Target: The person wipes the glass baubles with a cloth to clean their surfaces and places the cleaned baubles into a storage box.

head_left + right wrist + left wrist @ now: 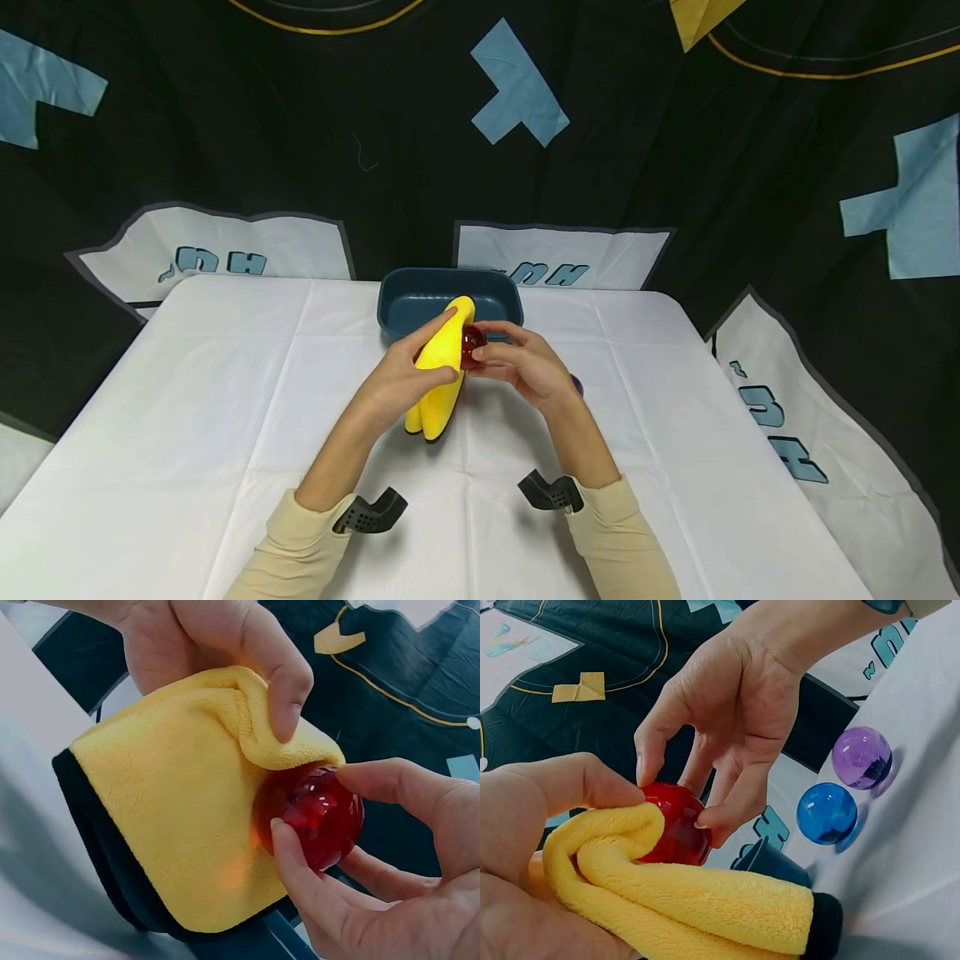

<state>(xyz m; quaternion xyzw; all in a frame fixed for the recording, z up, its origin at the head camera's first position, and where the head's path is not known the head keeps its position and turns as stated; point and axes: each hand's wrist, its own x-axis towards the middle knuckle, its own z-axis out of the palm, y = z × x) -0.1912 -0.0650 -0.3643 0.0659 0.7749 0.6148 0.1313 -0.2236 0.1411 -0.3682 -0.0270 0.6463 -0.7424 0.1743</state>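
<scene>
A folded yellow cloth (437, 398) with dark edging hangs in my left hand (395, 385), which grips it between thumb and fingers. My right hand (527, 365) holds a shiny, see-through red ball (319, 825) by its fingertips. One side of the ball touches the cloth, and in the right wrist view a fold of cloth lies against its upper left. Both hands are above the table, in front of a dark blue tub (397, 310). Cloth and hands hide part of the tub's near side.
A purple ball (862, 757) and a blue ball (826, 814) sit side by side on the white-covered table (187, 417). In the head view, my right hand and forearm mostly hide them. A black cloth backdrop (300, 150) hangs behind the table.
</scene>
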